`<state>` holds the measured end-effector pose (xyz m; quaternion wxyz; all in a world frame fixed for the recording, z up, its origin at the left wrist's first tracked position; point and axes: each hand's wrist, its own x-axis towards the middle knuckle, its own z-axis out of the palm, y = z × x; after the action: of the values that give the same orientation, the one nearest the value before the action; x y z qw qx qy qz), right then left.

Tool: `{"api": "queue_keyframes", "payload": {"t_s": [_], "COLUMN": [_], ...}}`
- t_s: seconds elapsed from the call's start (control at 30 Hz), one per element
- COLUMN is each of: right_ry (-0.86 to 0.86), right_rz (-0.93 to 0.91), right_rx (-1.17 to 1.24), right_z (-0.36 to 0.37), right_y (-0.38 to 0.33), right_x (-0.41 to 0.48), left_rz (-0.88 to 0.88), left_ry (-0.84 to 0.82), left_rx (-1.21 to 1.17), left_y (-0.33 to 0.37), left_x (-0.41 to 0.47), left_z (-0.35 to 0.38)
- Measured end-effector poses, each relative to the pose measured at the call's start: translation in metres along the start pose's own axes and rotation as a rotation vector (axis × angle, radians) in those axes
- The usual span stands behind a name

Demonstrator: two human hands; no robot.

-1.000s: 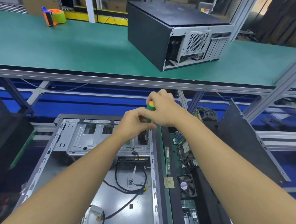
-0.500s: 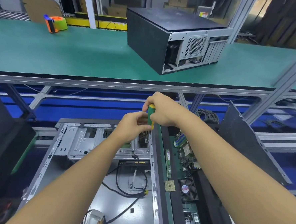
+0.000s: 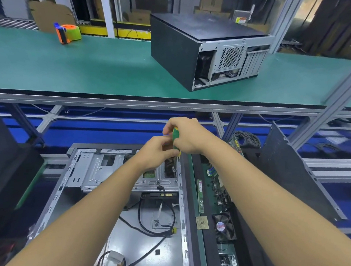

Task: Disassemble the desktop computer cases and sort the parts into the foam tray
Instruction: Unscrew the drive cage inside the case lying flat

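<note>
Over the far right corner of the open case (image 3: 113,208), my right hand (image 3: 189,137) wraps curled fingers round the upright green screwdriver (image 3: 176,138); my left hand (image 3: 154,152) pinches its lower handle; just right of the case lies the foam tray (image 3: 209,252), holding a fan (image 3: 224,226).

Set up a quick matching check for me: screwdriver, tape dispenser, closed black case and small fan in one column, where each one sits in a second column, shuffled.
Things:
1. screwdriver
2. tape dispenser
3. closed black case
4. small fan

Places:
A. far left on the green belt
B. in the tray right of the open case
C. gripped by the left hand and right hand
D. right part of the green belt

Pairs: 1-C, 2-A, 3-D, 4-B
</note>
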<state>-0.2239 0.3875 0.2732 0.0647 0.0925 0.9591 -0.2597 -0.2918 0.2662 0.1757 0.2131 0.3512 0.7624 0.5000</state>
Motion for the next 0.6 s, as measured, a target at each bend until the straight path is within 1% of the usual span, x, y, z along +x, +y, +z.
{"api": "queue_keyframes", "payload": {"t_s": [0.1, 0.17, 0.23, 0.27, 0.33, 0.4, 0.5, 0.57, 0.6], "right_ry": [-0.023, 0.05, 0.165, 0.202, 0.216, 0.17, 0.013, -0.042, -0.042], "right_rz": [0.043, 0.122, 0.214, 0.231, 0.186, 0.103, 0.046, 0.043, 0.042], "right_rx": [0.008, -0.068, -0.146, -0.17, -0.176, -0.124, 0.029, 0.088, 0.074], "right_z": [0.002, 0.005, 0.009, 0.011, 0.014, 0.012, 0.004, 0.002, 0.003], "right_y": [0.003, 0.005, 0.004, 0.003, 0.004, 0.005, 0.003, 0.003, 0.004], "right_x": [-0.001, -0.002, -0.001, 0.0, 0.002, 0.003, 0.0, -0.001, -0.001], "left_rz": [-0.023, -0.058, -0.056, -0.051, -0.043, -0.027, 0.021, 0.022, 0.027], "left_ry": [0.063, 0.109, 0.124, 0.124, 0.087, 0.015, -0.032, -0.007, 0.031], "left_rx": [0.06, 0.084, 0.11, 0.139, 0.164, 0.093, 0.051, 0.062, 0.079], "left_y": [0.001, 0.005, 0.007, 0.008, 0.005, 0.001, -0.005, -0.005, -0.005], "left_x": [0.001, 0.004, 0.006, 0.007, 0.008, 0.006, -0.001, -0.003, -0.002], "left_z": [0.003, 0.008, 0.014, 0.016, 0.017, 0.013, 0.006, 0.005, 0.006]}}
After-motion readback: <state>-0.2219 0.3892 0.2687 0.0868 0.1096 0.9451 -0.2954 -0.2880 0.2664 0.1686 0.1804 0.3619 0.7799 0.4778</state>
